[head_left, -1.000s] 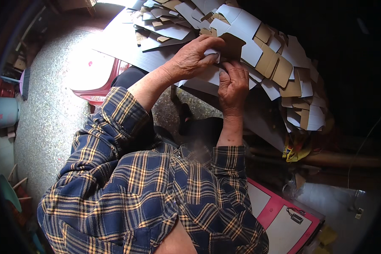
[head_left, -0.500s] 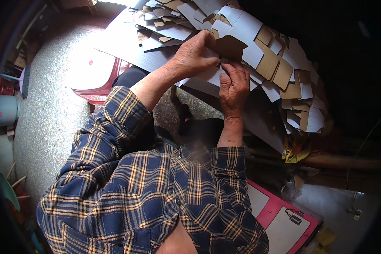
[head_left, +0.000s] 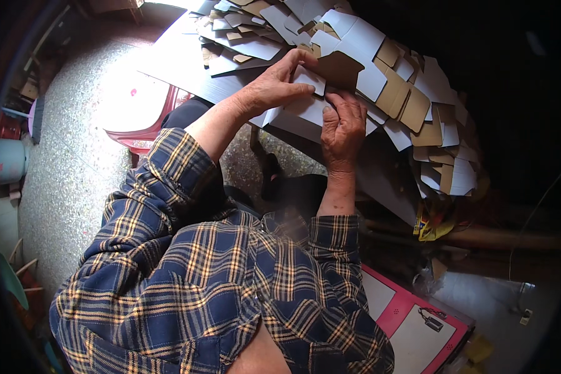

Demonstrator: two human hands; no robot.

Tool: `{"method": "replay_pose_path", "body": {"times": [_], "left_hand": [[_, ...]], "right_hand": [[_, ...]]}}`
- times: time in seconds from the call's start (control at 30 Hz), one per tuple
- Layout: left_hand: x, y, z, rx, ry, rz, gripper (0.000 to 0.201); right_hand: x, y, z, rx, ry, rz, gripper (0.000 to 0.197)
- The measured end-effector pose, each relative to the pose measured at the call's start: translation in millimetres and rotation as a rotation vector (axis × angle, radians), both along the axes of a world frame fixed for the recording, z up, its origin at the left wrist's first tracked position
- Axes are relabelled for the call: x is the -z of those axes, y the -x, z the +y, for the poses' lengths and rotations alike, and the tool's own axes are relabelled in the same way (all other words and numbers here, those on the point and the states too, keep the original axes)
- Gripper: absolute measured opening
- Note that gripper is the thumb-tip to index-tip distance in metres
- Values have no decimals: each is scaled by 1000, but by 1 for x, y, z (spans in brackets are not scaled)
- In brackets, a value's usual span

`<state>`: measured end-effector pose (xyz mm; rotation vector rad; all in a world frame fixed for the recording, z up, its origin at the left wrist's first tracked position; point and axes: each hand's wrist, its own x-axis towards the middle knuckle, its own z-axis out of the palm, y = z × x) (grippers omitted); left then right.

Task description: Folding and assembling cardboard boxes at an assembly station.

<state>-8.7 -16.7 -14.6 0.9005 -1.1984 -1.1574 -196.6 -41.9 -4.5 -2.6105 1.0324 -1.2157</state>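
Note:
A small cardboard box [head_left: 340, 70], white outside and brown inside, is partly folded between my hands at the table's near edge. A brown flap stands up at its far side. My left hand [head_left: 280, 84] grips the box's left end, thumb and fingers on either side of a small white flap [head_left: 309, 79]. My right hand [head_left: 345, 128] has its fingers bent over the box's right side, thumb near the fingers; the fingertips are partly hidden. White card below the hands may belong to this box or another piece.
A big heap of white and brown flat cardboard pieces [head_left: 411, 103] spreads over the white table [head_left: 174, 56] beyond my hands. A red and white stool [head_left: 144, 112] stands to the left. A pink-framed panel [head_left: 417, 324] lies at lower right, a yellow packet [head_left: 435, 225] above it.
My left hand has shifted slightly left and down, uncovering the small white flap. My right hand stays almost in place on the box.

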Motion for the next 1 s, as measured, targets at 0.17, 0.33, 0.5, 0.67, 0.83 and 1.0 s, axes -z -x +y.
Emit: {"method": "replay_pose_path", "body": {"times": [0.17,0.33,0.5,0.67,0.83,1.0], "left_hand": [[19,3,-3,-50,77,127,43],[24,7,-5,-150,54,96,41],[31,8,-9,-208,71,153,41],[15,10,-5,-153,-77,163,54],[20,1,-8,-135,1,80,60],[10,0,-14,-311,344,-485,63]], "right_hand": [[6,-4,-1,-13,-6,-4,22],[6,-3,-1,-32,-4,-33,23],[7,-4,0,-56,17,-49,25],[7,0,5,-49,94,-24,32],[0,-10,11,1,185,192,52],[4,-5,10,3,153,190,56]]}}
